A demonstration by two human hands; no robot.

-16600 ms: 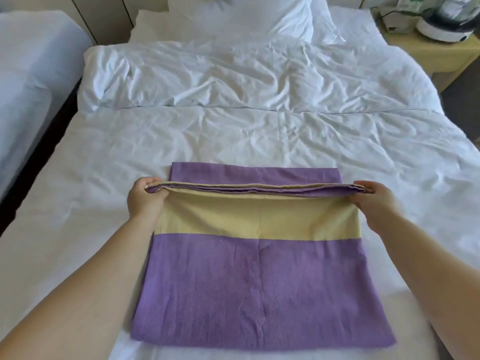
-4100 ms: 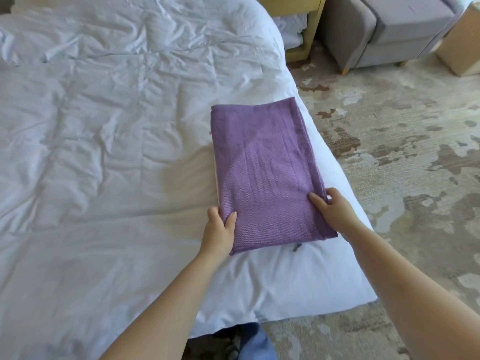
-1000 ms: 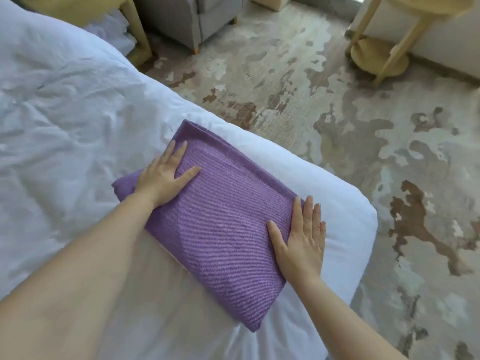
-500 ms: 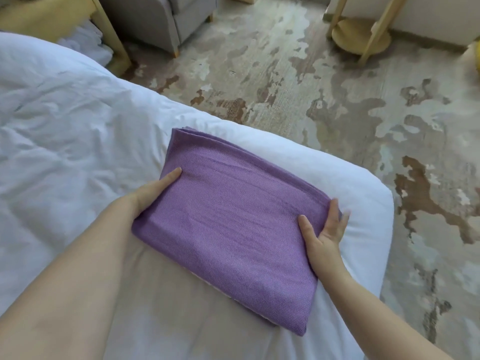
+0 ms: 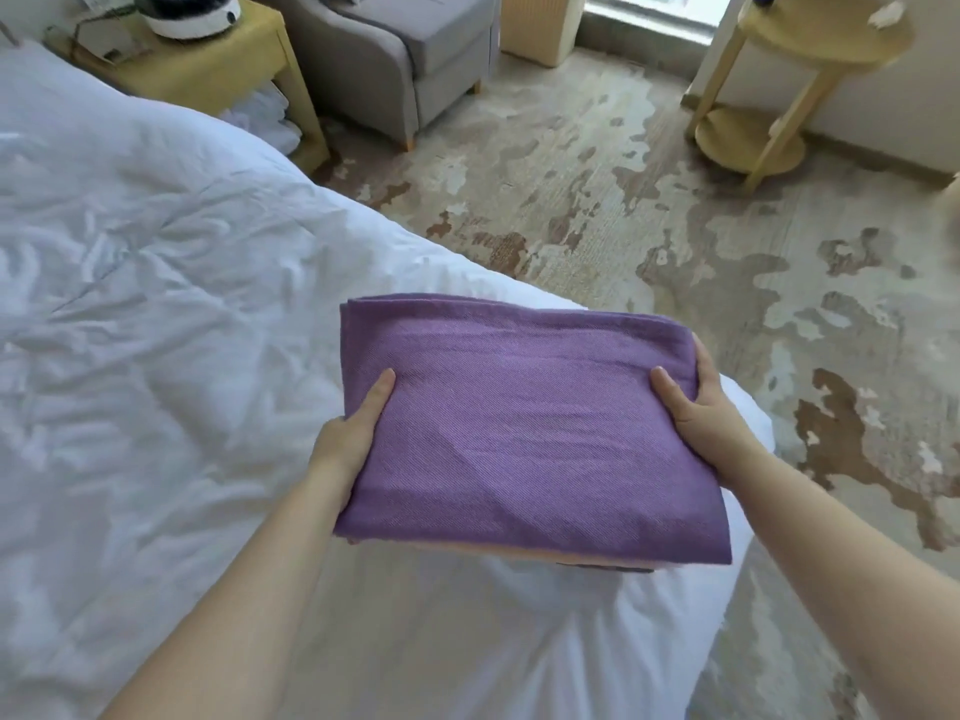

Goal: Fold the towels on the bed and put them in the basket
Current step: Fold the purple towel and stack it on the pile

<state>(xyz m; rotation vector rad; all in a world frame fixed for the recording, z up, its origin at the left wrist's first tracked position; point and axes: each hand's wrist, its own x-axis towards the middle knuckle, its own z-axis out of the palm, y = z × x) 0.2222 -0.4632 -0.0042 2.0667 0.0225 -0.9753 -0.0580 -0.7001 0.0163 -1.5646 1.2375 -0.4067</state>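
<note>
Towel: a folded purple towel [image 5: 519, 433] is held flat in the centre of the frame, over the lower right corner of the bed; a yellow layer is seen under its near edge.
Left hand: the left hand [image 5: 349, 439] is clamped on the towel's left edge, with the thumb laid on top and the fingers hidden beneath the cloth.
Right hand: the right hand [image 5: 698, 407] is clamped on the towel's right edge, thumb on top, fingers wrapped round the side.
Hands together: they are kept well apart, one at each short side of the towel.
Bed: a bed [image 5: 156, 304] with rumpled white bedding fills the left and lower part of the frame.
Upper left: a yellow bedside table [image 5: 223, 75] is seen, with a grey armchair [image 5: 405, 59] just beside it.
Upper right: a round yellow side table [image 5: 779, 96] is seen on a patchy beige and brown carpet [image 5: 623, 200].
Top centre: a pale ribbed container [image 5: 540, 23] is partly cut off by the frame.
</note>
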